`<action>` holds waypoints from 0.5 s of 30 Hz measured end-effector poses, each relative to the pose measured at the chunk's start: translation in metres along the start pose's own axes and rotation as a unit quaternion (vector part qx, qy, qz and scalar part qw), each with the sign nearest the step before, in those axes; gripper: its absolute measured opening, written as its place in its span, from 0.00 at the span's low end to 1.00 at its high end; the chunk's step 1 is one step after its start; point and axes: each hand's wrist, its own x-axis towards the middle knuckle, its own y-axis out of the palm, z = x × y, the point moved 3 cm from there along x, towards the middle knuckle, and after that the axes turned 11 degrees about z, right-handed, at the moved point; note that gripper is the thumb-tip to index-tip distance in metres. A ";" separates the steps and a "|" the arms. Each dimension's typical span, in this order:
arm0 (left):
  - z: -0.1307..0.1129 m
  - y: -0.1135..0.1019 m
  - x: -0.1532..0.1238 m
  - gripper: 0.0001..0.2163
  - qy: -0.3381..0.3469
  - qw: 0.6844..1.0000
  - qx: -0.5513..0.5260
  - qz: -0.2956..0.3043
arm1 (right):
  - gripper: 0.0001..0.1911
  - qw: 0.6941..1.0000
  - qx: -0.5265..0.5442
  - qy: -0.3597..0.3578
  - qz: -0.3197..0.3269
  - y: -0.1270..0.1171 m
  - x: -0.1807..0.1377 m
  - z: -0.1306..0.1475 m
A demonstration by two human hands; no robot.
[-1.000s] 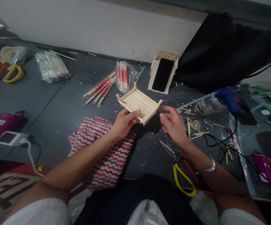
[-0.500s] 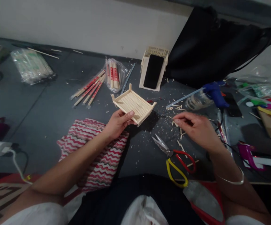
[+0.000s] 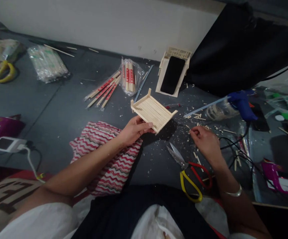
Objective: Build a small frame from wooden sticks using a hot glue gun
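A small platform (image 3: 154, 114) built of thin wooden sticks, with short posts at its corners, is gripped at its near edge by my left hand (image 3: 136, 131). The thumb lies on top and the fingers go underneath, out of sight. My right hand (image 3: 206, 142) hovers over the table among cut stick pieces (image 3: 199, 117), thumb and fingertips pressed together. Whatever may be between those fingertips is too small to make out. Scissors (image 3: 183, 164) with one red and one yellow handle lie partly spread between the platform and my body.
A striped cloth (image 3: 109, 166) lies under my left forearm. Wrapped chopsticks (image 3: 105, 89), a phone (image 3: 173, 75) and a black bag (image 3: 223, 53) are at the back. On the right are a blue glue gun (image 3: 241, 103) with a cord and a purple glue gun (image 3: 274, 176).
The view has swung slightly left, so the table's things appear further right. Against the table, my right hand has drawn back a little left and nearer. The platform stays in my left hand.
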 end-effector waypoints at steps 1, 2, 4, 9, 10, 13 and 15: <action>0.000 0.001 0.000 0.16 -0.002 1.000 -0.005 0.001 | 0.10 1.000 0.003 0.008 0.004 0.000 0.000 0.000; -0.001 0.002 0.000 0.16 -0.003 1.000 -0.011 0.001 | 0.10 1.000 0.007 0.014 0.009 -0.001 -0.001 -0.001; -0.002 0.003 0.000 0.17 -0.005 1.000 -0.020 -0.003 | 0.11 0.999 0.022 0.021 0.020 -0.003 -0.002 -0.003; -0.003 0.002 0.001 0.15 0.001 1.000 -0.025 -0.013 | 0.12 0.997 0.056 0.010 0.043 -0.006 -0.005 -0.005; -0.003 0.002 0.001 0.14 0.001 1.000 -0.024 -0.014 | 0.11 0.997 0.059 0.015 0.042 -0.006 -0.005 -0.004; -0.002 0.001 0.001 0.15 -0.003 0.999 -0.026 -0.022 | 0.11 0.995 0.084 0.038 0.035 -0.009 -0.007 0.000; -0.002 0.001 0.002 0.15 -0.004 0.999 -0.027 -0.029 | 0.13 0.991 0.124 0.032 0.041 -0.012 -0.009 0.005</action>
